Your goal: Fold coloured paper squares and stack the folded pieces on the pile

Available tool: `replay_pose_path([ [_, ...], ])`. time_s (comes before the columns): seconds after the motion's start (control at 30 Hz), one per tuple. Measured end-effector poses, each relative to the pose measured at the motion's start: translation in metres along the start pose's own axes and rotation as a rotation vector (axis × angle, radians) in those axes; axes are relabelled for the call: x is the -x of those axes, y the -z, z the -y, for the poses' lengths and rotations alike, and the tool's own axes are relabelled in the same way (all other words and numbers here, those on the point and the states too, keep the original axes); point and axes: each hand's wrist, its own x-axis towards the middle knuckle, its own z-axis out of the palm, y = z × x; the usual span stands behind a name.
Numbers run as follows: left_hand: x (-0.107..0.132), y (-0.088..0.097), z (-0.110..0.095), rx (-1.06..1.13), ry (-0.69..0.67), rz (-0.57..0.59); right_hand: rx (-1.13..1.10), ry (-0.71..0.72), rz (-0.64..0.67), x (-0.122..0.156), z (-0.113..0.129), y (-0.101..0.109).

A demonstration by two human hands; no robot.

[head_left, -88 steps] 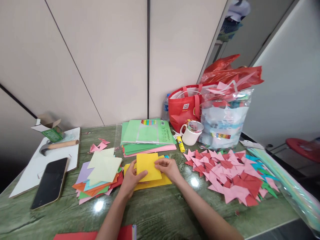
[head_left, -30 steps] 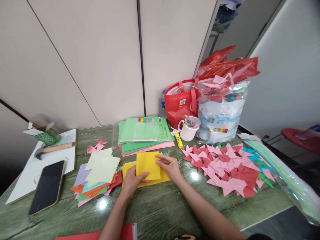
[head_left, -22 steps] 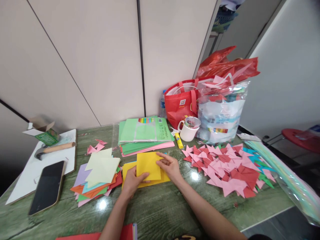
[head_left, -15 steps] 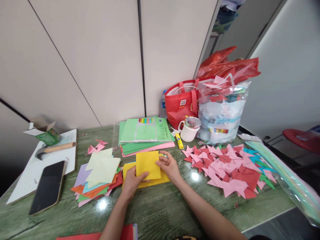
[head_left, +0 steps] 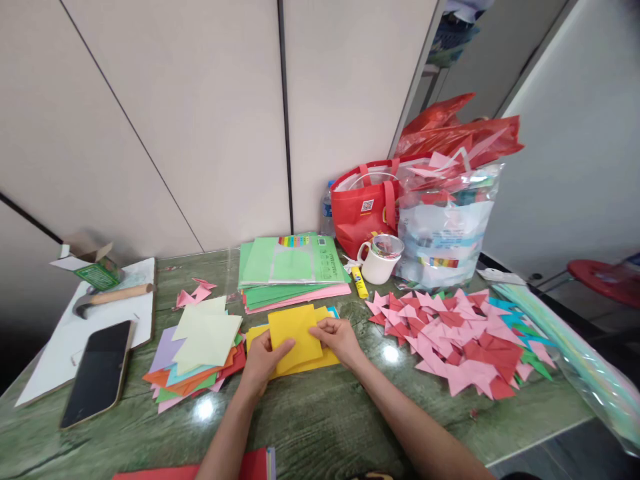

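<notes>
Both hands pinch one yellow sheet (head_left: 295, 331) atop the yellow stack on the bench (head_left: 320, 420): left hand (head_left: 264, 360) at its near-left edge, right hand (head_left: 340, 337) at its right edge. Grip looks light, thumbs on top, though fingers underneath are hidden. Mixed coloured squares (head_left: 200, 353) lie just left of the left hand; folded pink and red pieces (head_left: 460, 340) right of the right hand.

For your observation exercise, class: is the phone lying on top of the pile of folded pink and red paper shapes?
No. The phone lies at the table's left end, overlapping a white board, far from the folded shapes on the right.

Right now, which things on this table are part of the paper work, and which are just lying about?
In use: left hand, right hand, yellow sheet, yellow stack.

Lying about: phone, hammer, mug, glue stick, red bag.
</notes>
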Motion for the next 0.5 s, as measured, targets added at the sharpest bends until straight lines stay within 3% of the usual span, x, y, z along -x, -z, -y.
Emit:
replay_pose_path([
  [0.2,-0.001,0.008,0.001,0.133,0.049,0.049,-0.004,-0.035,0.039,0.0,-0.002,0.0],
  [0.5,-0.003,0.013,0.004,0.123,0.068,0.037,0.023,-0.053,0.039,0.0,0.001,0.001],
])
